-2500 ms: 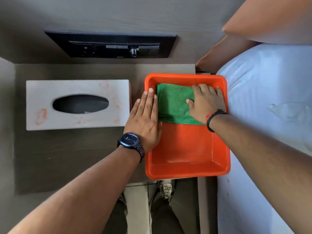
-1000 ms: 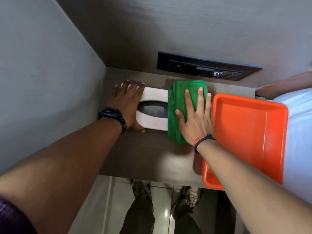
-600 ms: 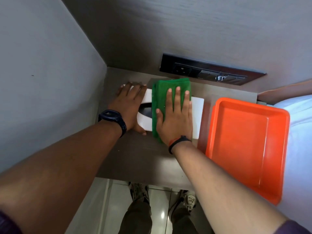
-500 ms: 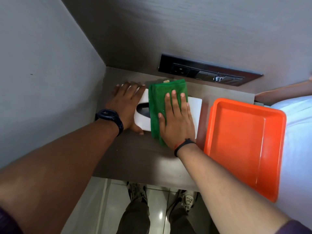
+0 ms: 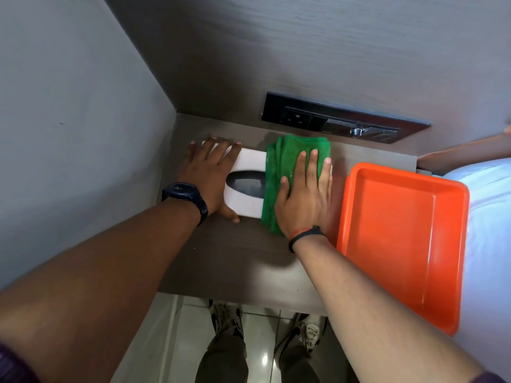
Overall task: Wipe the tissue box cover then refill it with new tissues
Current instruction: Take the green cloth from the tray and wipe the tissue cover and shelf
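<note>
A white tissue box cover (image 5: 250, 161) with a dark oval slot lies on the brown bedside shelf (image 5: 237, 261). My left hand (image 5: 208, 175), with a dark watch on the wrist, lies flat over its left end and holds it still. A folded green cloth (image 5: 284, 156) covers the box's right half. My right hand (image 5: 304, 194), with a black band on the wrist, presses flat on the cloth, fingers spread. The box's right end is hidden under the cloth and hand.
An empty orange tray (image 5: 401, 239) sits to the right on the shelf, overhanging its front edge. A black socket panel (image 5: 343, 125) is set in the back wall. A grey wall (image 5: 69, 120) closes the left side. White bedding (image 5: 492, 217) lies at far right.
The cloth left the orange tray and went onto the box. My right hand slid it left along the box top, then back to the right end. My left hand keeps holding the box's left end.
</note>
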`<state>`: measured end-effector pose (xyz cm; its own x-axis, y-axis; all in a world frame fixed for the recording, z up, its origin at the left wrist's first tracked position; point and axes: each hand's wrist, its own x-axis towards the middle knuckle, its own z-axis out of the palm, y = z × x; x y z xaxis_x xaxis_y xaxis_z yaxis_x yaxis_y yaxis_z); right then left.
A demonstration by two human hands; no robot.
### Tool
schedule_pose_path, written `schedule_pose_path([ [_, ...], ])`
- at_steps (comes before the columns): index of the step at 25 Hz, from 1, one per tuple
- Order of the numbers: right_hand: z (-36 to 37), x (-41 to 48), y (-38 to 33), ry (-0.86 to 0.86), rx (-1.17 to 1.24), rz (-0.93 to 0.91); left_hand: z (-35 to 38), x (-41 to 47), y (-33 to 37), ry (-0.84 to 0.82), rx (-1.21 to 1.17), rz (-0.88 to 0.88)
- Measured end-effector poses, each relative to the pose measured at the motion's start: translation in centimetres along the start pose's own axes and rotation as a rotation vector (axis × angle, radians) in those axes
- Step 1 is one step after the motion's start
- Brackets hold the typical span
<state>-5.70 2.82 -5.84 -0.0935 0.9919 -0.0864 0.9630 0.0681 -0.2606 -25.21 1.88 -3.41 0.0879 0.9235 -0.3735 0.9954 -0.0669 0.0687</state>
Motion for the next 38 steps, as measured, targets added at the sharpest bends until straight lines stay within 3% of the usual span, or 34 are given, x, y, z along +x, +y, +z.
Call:
schedule_pose_path([
  [7, 0.8, 0.1, -4.2, -0.108, 0.039, -0.248, 0.0, -0.2, -0.1, 0.024, -0.086, 0.019],
  [12, 0.4, -1.3, -0.1, -0.101, 0.005, -0.392, -0.2, -0.3, 0.0, 0.004, -0.124, 0.0],
  [17, -0.3, -1.6, 3.5, -0.023, -0.007, -0.287, 0.2, -0.1, 0.4, -0.019, -0.179, -0.009],
  [24, 0.5, -0.7, -1.9, -0.025, 0.06, 0.002, 0.3, 0.2, 0.4, -0.049, -0.295, -0.052],
  [30, 0.0, -1.0, -3.9, -0.121, 0.184, -0.202, 0.3, 0.2, -0.1, -0.069, -0.339, -0.016],
  [33, -1.2, -0.8, -0.5, 0.034, 0.349, -0.241, -0.4, -0.2, -1.0, -0.143, -0.276, 0.035],
  [35, -1.1, 0.7, 2.8, 0.138, 0.356, -0.094, -1.2, -0.6, -0.9, -0.057, -0.267, 0.015],
  [38, 0.0, 1.7, 5.3, 0.026, 0.353, -0.048, -1.9, -0.5, 2.7, 0.235, -0.278, -0.014],
])
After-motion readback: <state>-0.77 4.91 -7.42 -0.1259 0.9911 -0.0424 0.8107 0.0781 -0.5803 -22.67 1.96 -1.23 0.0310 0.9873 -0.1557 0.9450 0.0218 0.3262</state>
